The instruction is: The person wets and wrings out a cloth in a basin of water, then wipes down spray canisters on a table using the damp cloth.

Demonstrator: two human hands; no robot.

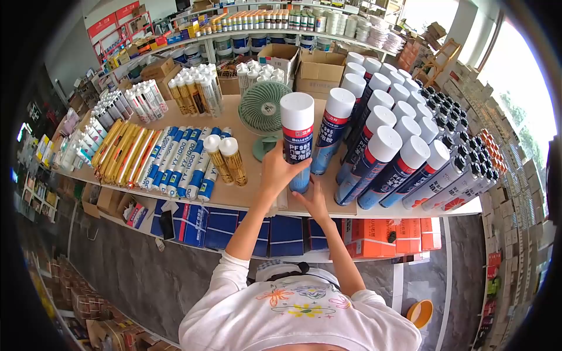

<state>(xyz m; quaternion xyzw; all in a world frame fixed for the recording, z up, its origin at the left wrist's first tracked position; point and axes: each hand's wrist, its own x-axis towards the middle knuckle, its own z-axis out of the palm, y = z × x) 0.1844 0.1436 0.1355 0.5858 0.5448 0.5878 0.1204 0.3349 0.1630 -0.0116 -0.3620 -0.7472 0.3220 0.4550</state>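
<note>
A tall blue spray can [297, 143] with a white cap and red band is upright over the table's front part. My left hand [281, 171] is wrapped round its left side, thumb across the label. My right hand [314, 203] is at the can's base, its fingers against the lower edge. Just behind and to the right stands a similar can [332, 131]. Rows of more such cans [383, 146] fill the table's right part. Two gold cartridges with white caps [232, 161] stand to the left.
A green fan [264, 108] stands behind the held can. Blue-and-white tubes [181, 161] and gold tubes [126, 152] lie at the left. Open cardboard boxes [321, 70] are behind the table [257, 206]. Blue boxes [285, 236] and orange boxes [374, 237] sit below its edge.
</note>
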